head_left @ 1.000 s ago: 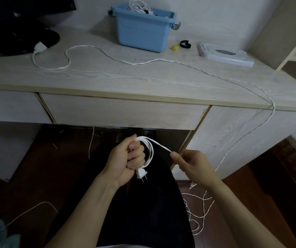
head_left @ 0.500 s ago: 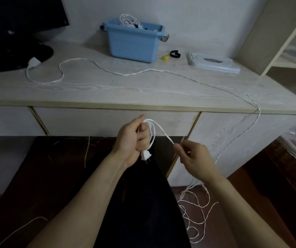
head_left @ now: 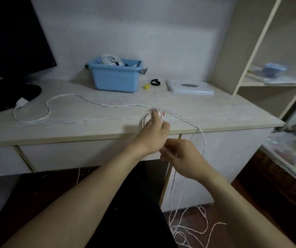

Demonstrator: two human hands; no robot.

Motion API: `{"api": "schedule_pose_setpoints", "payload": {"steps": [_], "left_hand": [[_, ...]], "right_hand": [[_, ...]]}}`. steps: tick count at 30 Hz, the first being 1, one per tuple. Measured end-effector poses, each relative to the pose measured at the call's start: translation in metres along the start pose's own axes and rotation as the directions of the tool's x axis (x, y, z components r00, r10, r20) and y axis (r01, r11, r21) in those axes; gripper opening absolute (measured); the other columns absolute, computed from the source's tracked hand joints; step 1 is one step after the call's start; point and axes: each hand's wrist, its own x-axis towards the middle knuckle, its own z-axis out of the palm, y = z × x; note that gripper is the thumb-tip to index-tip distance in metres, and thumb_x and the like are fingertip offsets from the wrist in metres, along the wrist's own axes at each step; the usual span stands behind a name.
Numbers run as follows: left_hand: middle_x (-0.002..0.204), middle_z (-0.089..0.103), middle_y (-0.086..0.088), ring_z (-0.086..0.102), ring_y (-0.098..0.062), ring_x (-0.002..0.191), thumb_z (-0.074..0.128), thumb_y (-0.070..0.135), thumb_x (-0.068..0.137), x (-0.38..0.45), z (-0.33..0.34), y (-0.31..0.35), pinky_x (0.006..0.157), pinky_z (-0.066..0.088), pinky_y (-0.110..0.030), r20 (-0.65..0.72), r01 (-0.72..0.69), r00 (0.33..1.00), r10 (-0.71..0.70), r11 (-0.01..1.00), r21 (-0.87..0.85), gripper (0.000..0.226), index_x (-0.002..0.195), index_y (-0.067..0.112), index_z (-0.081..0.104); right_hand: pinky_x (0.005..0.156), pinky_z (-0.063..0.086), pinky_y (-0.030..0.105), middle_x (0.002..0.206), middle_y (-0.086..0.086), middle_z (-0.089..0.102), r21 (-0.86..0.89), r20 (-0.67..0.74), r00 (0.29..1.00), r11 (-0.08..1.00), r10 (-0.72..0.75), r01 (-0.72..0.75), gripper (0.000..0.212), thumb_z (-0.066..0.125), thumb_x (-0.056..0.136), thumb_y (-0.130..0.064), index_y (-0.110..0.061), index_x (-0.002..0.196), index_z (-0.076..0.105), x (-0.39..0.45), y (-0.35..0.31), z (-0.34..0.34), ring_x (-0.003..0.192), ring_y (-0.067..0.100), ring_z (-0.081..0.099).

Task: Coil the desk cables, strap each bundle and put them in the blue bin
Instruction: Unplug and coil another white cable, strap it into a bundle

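A: Start big. The pale wood-grain worktop (head_left: 90,126) sits lower in the view than a second ago, because the head has tipped up and both hands have risen from the lap to its front edge

B: And the blue plastic bin (head_left: 115,78) at the back?

A: Unmoved, with a white strapped bundle (head_left: 110,59) already inside, so at least one cable looks finished. Beside it lie a black strap loop (head_left: 155,82), a small yellow piece (head_left: 146,86) and a flat pale box (head_left: 190,86)

B: The cable in hand?

A: The long thin white cable (head_left: 68,95) runs from its white end block (head_left: 21,102) by the dark monitor base (head_left: 9,93), snakes over the worktop, and meets the loops. The left hand (head_left: 154,135) has its grip clamped on the white coil (head_left: 150,117), which now stands up above the knuckles at the worktop edge rather than hanging below it. More turns seem gathered than before, so coiling is advancing, though much slack remains on the floor (head_left: 251,203), where it lies tangled

B: And the right hand (head_left: 181,154)?

A: Just below and touching the left, fingers curled. It likely feeds the strand, but motion blur hides the pinch, so I cannot tell whether its grip is closed on the cable

B: Anything else lost?

A: The plug seen earlier under the left fist is hidden now, and the tangle runs off the bottom edge
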Motion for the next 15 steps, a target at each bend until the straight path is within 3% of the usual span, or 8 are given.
{"api": "schedule_pose_setpoints", "payload": {"steps": [3, 6, 9, 12, 15], "left_hand": [[0.123, 0.055, -0.015, 0.058, -0.031, 0.104, 0.039, 0.024, 0.102, 0.008, 0.004, -0.004, 0.080, 0.043, -0.040, 0.072, -0.055, 0.997, 0.028, 0.913, 0.403, 0.033, 0.126, 0.003, 0.033], [0.113, 0.059, -0.024, 0.062, -0.038, 0.094, 0.043, 0.018, 0.100, 0.024, 0.008, -0.012, 0.064, 0.036, -0.037, 0.082, -0.117, 0.993, 0.084, 0.749, 0.652, 0.034, 0.124, -0.004, 0.034], [0.120, 0.058, -0.022, 0.062, -0.038, 0.099, 0.042, 0.025, 0.102, 0.041, 0.010, -0.014, 0.066, 0.037, -0.037, 0.110, -0.131, 0.991, 0.074, 0.659, 0.741, 0.044, 0.131, -0.007, 0.034], [0.122, 0.060, -0.020, 0.060, -0.037, 0.104, 0.040, 0.039, 0.102, 0.055, 0.010, -0.022, 0.074, 0.040, -0.037, 0.114, -0.129, 0.991, 0.065, 0.635, 0.761, 0.052, 0.131, -0.004, 0.040], [0.117, 0.063, -0.019, 0.060, -0.035, 0.102, 0.039, 0.038, 0.102, 0.064, 0.008, -0.029, 0.077, 0.042, -0.037, 0.106, -0.133, 0.991, 0.082, 0.657, 0.742, 0.044, 0.121, 0.001, 0.049]], "right_hand": [[0.074, 0.044, 0.020, 0.087, -0.005, 0.073, -0.115, -0.202, 0.979, 0.993, -0.018, -0.006, 0.010, 0.065, 0.091, -0.010, -0.014, 0.091, 0.074, 0.014, 0.031, 0.002, 0.082, 0.001, 0.062], [0.090, 0.048, 0.039, 0.114, 0.012, 0.054, -0.308, -0.358, 0.928, 0.927, 0.098, -0.216, 0.031, 0.072, 0.081, -0.005, -0.008, 0.111, 0.064, 0.020, 0.075, 0.011, 0.107, 0.030, 0.052], [0.081, 0.048, 0.035, 0.114, 0.015, 0.044, -0.220, -0.494, 0.851, 0.920, 0.180, -0.323, 0.033, 0.061, 0.081, 0.010, -0.002, 0.110, 0.054, 0.023, 0.096, 0.006, 0.099, 0.035, 0.051], [0.076, 0.044, 0.036, 0.115, 0.020, 0.044, -0.081, -0.615, 0.755, 0.934, 0.227, -0.347, 0.029, 0.051, 0.085, 0.011, 0.002, 0.111, 0.048, 0.029, 0.101, -0.008, 0.089, 0.036, 0.051], [0.077, 0.040, 0.034, 0.119, 0.021, 0.048, -0.069, -0.589, 0.750, 0.905, 0.302, -0.419, 0.033, 0.050, 0.085, 0.007, 0.002, 0.118, 0.051, 0.035, 0.107, -0.028, 0.094, 0.036, 0.052]]}}
